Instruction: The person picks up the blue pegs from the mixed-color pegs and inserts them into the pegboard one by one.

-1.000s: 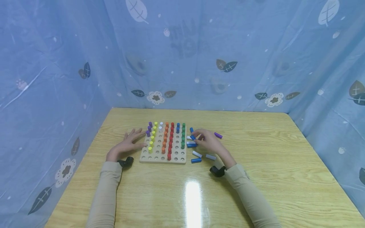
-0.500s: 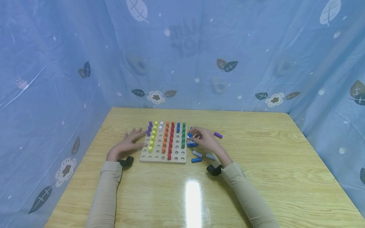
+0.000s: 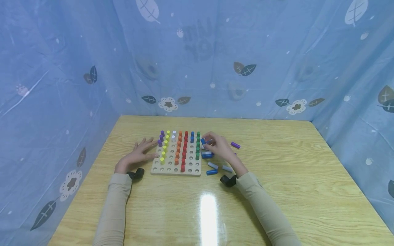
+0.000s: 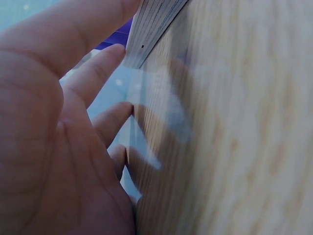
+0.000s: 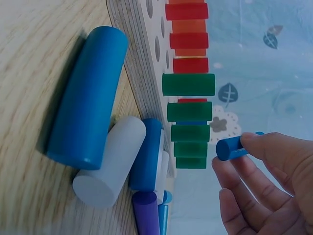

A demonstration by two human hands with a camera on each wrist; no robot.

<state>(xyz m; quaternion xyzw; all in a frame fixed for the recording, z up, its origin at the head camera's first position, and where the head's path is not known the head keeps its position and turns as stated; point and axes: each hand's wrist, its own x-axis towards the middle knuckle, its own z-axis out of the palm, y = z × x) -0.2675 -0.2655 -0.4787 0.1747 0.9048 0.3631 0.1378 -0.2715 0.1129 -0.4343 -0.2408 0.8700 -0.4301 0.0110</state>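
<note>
A wooden pegboard (image 3: 176, 173) holds columns of purple, yellow, white, orange, red, blue and green pegs. My left hand (image 3: 138, 154) lies at its left edge with the fingers spread; in the left wrist view the fingertips reach the board's plywood side (image 4: 156, 29). My right hand (image 3: 222, 147) is just off the board's right edge, beside the green pegs (image 5: 190, 111). Between thumb and fingers it pinches a blue peg (image 5: 231, 148), held above the loose pegs. The blue column has two pegs at its far end, with bare holes (image 3: 191, 152) nearer me.
Loose pegs lie right of the board: a blue one (image 3: 211, 172), a white one (image 3: 212, 165), another white one (image 3: 227, 168) and a purple one (image 3: 235, 145). More, blue and white, lie partly under my right hand. A blue patterned curtain (image 3: 209, 68) hangs behind the table.
My right hand has moved left and slightly away from me with the blue peg, toward the board's right edge. The left hand has stayed in place.
</note>
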